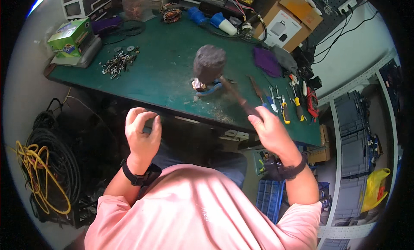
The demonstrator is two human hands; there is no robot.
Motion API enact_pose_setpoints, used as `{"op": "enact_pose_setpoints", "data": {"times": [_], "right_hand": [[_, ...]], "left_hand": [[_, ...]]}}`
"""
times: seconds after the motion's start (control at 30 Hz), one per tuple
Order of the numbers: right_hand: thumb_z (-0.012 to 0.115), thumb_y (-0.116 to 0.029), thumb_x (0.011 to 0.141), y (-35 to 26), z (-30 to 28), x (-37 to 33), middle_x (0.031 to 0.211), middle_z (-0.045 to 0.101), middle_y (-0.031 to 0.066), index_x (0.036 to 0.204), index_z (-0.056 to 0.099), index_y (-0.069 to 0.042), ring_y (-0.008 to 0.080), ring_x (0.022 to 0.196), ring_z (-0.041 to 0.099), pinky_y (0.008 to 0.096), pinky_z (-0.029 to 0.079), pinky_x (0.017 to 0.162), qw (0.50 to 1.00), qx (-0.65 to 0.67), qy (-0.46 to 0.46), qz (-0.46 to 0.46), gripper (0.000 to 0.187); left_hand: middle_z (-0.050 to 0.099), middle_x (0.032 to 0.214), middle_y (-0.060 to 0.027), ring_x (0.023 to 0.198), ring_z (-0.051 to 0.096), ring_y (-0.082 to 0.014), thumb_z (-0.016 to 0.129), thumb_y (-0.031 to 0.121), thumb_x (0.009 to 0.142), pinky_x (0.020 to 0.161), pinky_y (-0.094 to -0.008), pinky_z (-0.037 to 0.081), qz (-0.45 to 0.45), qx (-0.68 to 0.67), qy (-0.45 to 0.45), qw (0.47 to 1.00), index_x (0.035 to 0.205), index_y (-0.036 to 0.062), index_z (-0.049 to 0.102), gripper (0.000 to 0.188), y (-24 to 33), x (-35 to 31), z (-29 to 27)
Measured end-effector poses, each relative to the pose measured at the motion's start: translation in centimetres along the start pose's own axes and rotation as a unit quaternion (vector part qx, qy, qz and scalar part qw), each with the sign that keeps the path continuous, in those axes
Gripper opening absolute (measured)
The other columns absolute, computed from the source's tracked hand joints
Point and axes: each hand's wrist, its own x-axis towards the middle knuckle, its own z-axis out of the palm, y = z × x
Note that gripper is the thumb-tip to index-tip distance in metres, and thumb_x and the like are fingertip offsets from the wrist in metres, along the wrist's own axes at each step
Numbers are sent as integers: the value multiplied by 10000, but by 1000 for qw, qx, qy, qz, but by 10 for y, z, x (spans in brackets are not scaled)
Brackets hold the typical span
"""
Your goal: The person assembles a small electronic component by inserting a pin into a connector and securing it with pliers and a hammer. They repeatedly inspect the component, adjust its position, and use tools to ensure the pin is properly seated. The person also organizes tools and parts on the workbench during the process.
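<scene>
My right hand point(271, 128) is closed round the wooden handle of a mallet point(210, 60) with a thick, rounded grey head. Blur softens the head, which hangs over the front part of the green workbench point(161, 64). Just below it, partly hidden, lie a small block with coppery and pale parts point(198, 85) and a curved blue piece point(210, 91). Pale dust is scattered around them. In front of the bench edge, my left hand point(142, 131) is raised with its fingers curled and thumb close to the fingertips; whatever they hold, if anything, is too small to make out.
Screwdrivers point(296, 101), pliers and other hand tools lie at the right. Loose screws point(119, 64) form a pile at the left, near a green box point(71, 41). A cardboard box point(286, 23) and blue plugs point(222, 23) stand behind. Coiled cables point(47, 164) are at lower left.
</scene>
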Motion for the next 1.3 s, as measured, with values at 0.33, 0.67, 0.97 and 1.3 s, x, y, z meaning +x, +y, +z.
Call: {"op": "enact_pose_setpoints", "data": {"times": [0.33, 0.67, 0.97, 1.3], "right_hand": [[554, -273, 993, 14, -36, -17, 669, 491, -27, 1016, 555, -26, 56, 558, 424, 241, 360, 493, 970, 218, 28, 106, 248], [554, -313, 994, 47, -32, -54, 655, 465, -49, 989, 530, -53, 30, 534, 415, 205, 343, 453, 938, 316, 44, 139, 261], [571, -261, 979, 88, -29, -63, 671, 503, 11, 965, 549, -19, 108, 587, 440, 274, 387, 535, 949, 267, 93, 142, 243], [593, -380, 922, 135, -66, -50, 789, 651, 197, 1050, 584, -93, 430, 785, 633, 505, 481, 644, 953, -101, 243, 151, 314]], "left_hand": [[596, 1054, -171, 1038, 551, -366, 715, 38, 699, 914, -412, 461, 103, 84, -255, 958, 1061, 12, 624, 374, 12, 68, 41], [615, 1026, -141, 1021, 558, -343, 713, -9, 642, 920, -399, 461, 204, 131, -410, 879, 1097, 48, 656, 461, 6, 113, 105], [629, 930, -115, 939, 593, -295, 701, -27, 639, 848, -378, 477, 161, 8, -439, 884, 985, 34, 640, 356, 6, 121, 110], [626, 856, -43, 750, 572, -133, 608, 213, 931, 695, -251, 464, -267, -302, -333, 852, 1044, -4, 615, 245, 5, 127, 87]]}}
